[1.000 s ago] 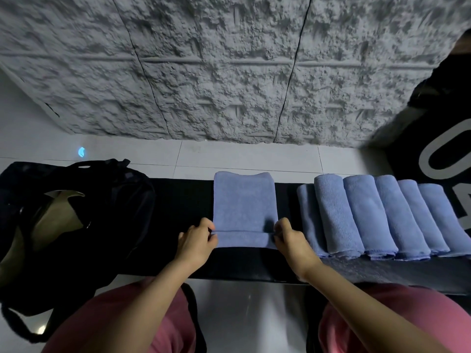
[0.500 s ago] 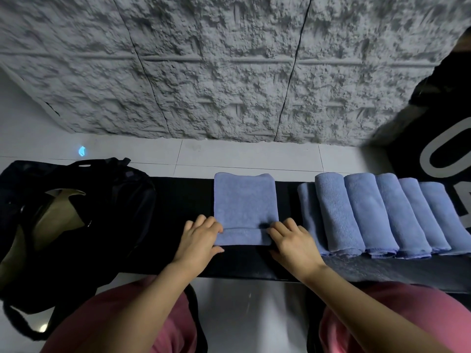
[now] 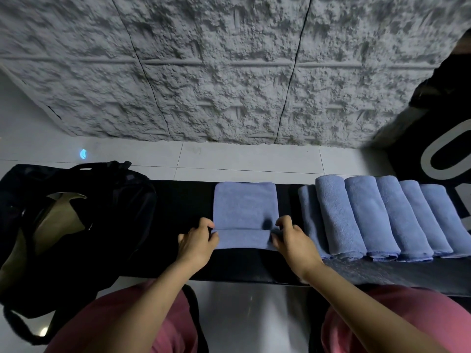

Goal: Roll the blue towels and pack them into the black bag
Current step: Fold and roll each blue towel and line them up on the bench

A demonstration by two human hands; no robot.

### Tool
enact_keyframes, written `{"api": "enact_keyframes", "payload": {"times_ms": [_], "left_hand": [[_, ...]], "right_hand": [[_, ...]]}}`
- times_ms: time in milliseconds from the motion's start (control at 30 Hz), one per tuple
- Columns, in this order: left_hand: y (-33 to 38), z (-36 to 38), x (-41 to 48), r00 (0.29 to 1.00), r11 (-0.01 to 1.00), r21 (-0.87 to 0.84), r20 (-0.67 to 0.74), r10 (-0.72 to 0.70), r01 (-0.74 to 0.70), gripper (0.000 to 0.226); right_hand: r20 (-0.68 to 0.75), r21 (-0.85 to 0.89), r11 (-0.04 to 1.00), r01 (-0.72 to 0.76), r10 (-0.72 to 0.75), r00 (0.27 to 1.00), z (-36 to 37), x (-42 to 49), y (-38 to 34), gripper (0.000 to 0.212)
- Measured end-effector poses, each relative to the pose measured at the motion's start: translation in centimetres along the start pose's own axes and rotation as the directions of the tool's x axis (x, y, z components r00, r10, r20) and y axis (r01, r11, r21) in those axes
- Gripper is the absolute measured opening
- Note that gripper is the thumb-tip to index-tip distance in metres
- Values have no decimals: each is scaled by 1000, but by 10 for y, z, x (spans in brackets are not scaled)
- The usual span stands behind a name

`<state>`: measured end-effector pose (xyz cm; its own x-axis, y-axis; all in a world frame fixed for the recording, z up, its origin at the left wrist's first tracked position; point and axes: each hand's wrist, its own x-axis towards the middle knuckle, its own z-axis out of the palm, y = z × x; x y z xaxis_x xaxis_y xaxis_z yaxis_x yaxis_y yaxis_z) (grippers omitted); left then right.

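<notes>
1. The bag (image 3: 63,225) slumps at the left end of the desk (image 3: 178,200), and its inside is too dark to read. The six rolls (image 3: 382,215) lie side by side on the right; the first is half hidden behind its neighbour, and the last nearly reaches the frame edge.
2. The towel (image 3: 244,207) lies flat mid-desk, between bag and rolls, its near edge turned into a low roll. The left grip (image 3: 197,242) pinches that roll's left end and the right grip (image 3: 293,240) its right end, with curled fingers partly buried in cloth.
3. Towel and rolls are soft blue terry, the desk smooth black, the wall (image 3: 229,72) rough grey stone
</notes>
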<state>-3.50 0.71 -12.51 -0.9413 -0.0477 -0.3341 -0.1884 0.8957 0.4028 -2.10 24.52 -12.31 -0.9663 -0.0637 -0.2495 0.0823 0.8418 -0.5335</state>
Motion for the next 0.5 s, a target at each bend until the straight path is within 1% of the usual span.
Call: {"api": "enact_keyframes", "payload": {"times_ms": [67,100,133,167,200,267,333,400,433,500], "left_hand": [[-2,2,0,999,1000,14,40,-25,25,20],[-2,2,0,999,999,28,39,-23,22,20],[-2,2,0,1000,999,43,18,-11,10,20],[-3,2,0,999,998,67,-28,15,-13,19],[-3,1,-1,994,994,95,-88,62,-54,18],[-2,-2,-3,962,969,162,-171,213,-185,11],[-2,-2,-3,920,929,211,-191,343,-303,10],[-4,-3,-2,892,902,242,-197,407,-358,5],[-4,-4,-2,893,897,252,-182,412,-363,12],[-4,-4,-5,904,887,277,-111,412,-371,32]], "right_hand": [[35,-33,999,-30,31,999,1,-2,0,17],[13,-78,997,-14,15,1000,0,-2,-1,18],[-47,-142,989,38,-45,998,0,-1,-1,17],[-103,-230,967,110,-137,985,-1,-1,-1,17],[-135,-309,934,177,-227,964,-2,0,-1,18],[-135,-413,867,280,-363,922,-2,0,0,25],[-88,-481,805,348,-439,894,1,-1,2,29],[-83,-512,769,383,-488,869,2,-3,4,18],[-79,-522,759,390,-498,864,1,-5,5,15],[-37,-555,737,385,-485,874,1,-7,4,26]]}}
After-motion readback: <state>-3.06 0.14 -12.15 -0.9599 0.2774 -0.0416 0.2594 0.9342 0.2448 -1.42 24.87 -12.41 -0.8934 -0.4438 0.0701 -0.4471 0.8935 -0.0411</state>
